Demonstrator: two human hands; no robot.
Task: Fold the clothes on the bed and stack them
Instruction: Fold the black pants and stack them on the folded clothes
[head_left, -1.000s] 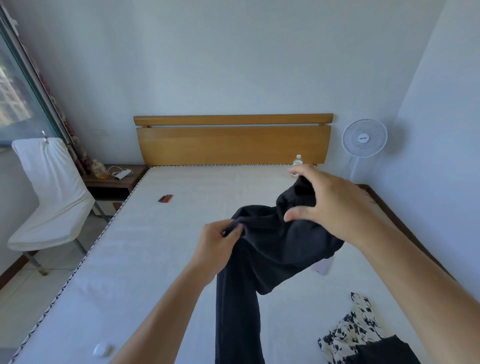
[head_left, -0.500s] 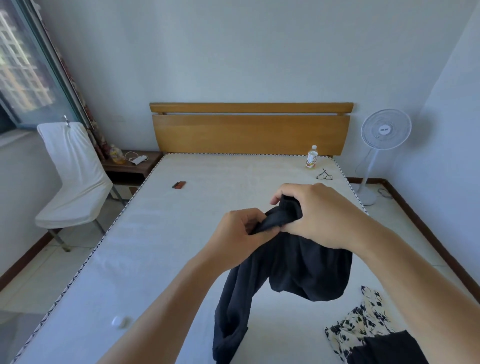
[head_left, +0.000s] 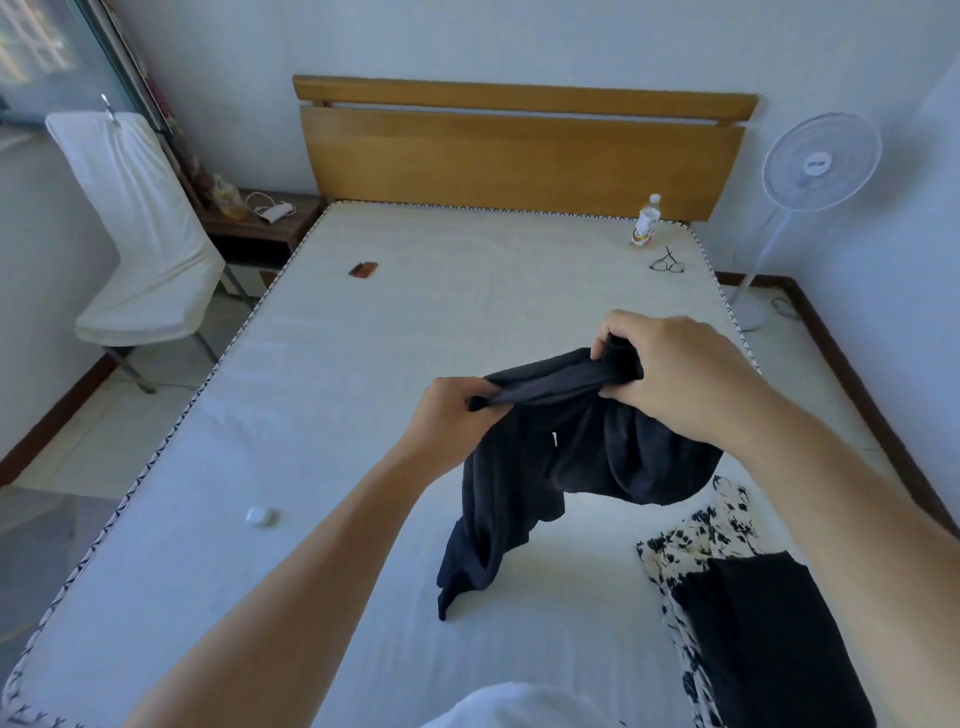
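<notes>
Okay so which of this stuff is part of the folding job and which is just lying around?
Part of the job:
dark garment, held by left hand and right hand
floral garment
black garment

Lying about:
bottle
glasses
small brown item
white cap

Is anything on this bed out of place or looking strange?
Yes: a drink bottle stands upright on the mattress near the headboard, with eyeglasses loose beside it. Either could tip or be crushed.
</notes>
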